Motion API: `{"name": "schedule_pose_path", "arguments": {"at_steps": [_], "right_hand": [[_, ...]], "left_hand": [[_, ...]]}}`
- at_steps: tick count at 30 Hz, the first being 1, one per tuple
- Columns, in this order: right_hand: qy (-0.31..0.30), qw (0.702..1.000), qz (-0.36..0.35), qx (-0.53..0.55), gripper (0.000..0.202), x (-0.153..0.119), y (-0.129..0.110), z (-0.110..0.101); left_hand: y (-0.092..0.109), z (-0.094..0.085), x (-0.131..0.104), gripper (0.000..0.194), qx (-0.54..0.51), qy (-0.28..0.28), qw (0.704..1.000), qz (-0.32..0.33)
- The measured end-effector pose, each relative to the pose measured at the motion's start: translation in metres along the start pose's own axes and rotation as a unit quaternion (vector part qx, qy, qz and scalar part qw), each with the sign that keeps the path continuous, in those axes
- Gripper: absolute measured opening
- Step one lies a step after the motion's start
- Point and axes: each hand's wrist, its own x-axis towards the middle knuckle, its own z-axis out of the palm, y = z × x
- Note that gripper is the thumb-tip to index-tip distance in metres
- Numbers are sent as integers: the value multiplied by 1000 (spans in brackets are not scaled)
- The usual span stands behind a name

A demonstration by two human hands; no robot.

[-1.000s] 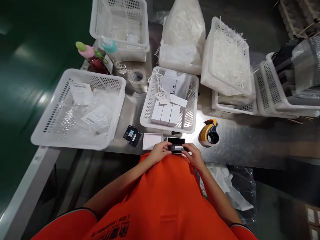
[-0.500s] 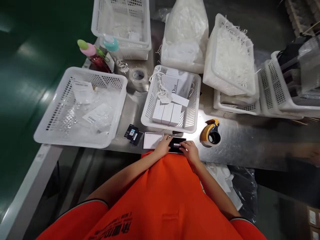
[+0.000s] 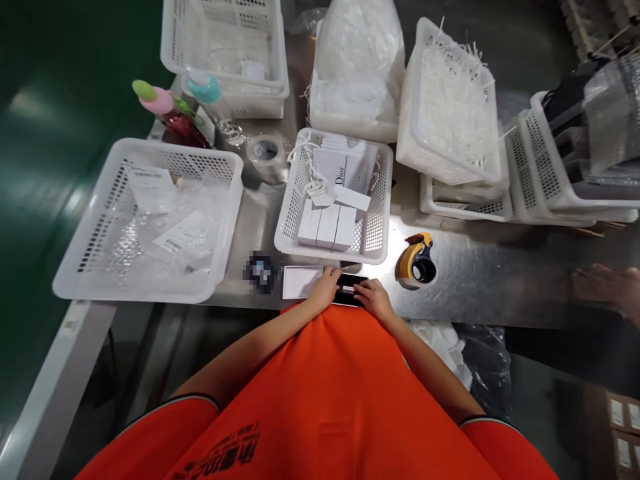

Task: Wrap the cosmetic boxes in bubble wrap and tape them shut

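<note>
At the table's front edge lies a shallow box with a black inside [image 3: 345, 281] and a small white label strip in its middle. My left hand [image 3: 325, 288] is closed on the box's left end, fingers bent over its edge. My right hand [image 3: 376, 298] grips the right part, its thumb and fingertips close to the label strip. Just left of my left hand lies an open white box half [image 3: 301, 283], its inside facing up. Farther left are dark small cards or packets [image 3: 260, 272], blurred out by pixels.
A white basket [image 3: 332, 254] ahead holds white boxes, cords and Dior-printed bags. Left is a basket [image 3: 135, 293] of clear plastic packs. A tape dispenser [image 3: 417, 261] stands to the right; a tape roll [image 3: 267, 152] and bottles [image 3: 185, 127] stand behind. Another person's hand [image 3: 605, 285] is far right.
The view has shifted slightly, moving most things left. My right fingers have moved a little over the label strip. The other person's hand shows more clearly at the right edge.
</note>
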Motion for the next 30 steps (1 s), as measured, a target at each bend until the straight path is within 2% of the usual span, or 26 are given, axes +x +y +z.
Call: {"name": "schedule_pose_path", "arguments": {"at_steps": [8,13,21,27,30], "right_hand": [[-53,997,-59,24,28,4,12,-15],[-80,994,-69,27,27,4,9,-21],[-97,993,-17,58,30,11,10,-29],[-84,973,115,179,17,13,17,-20],[-76,962,149,215,19,9,19,-10]], "left_hand": [[0,-1,-2,42,-5,3,1000,-6],[0,-3,-3,42,-7,-6,1000,-2],[-5,2,-3,45,-11,-3,1000,3],[-8,6,-1,44,-18,1,1000,5],[-8,7,-1,42,-21,-6,1000,16]]}}
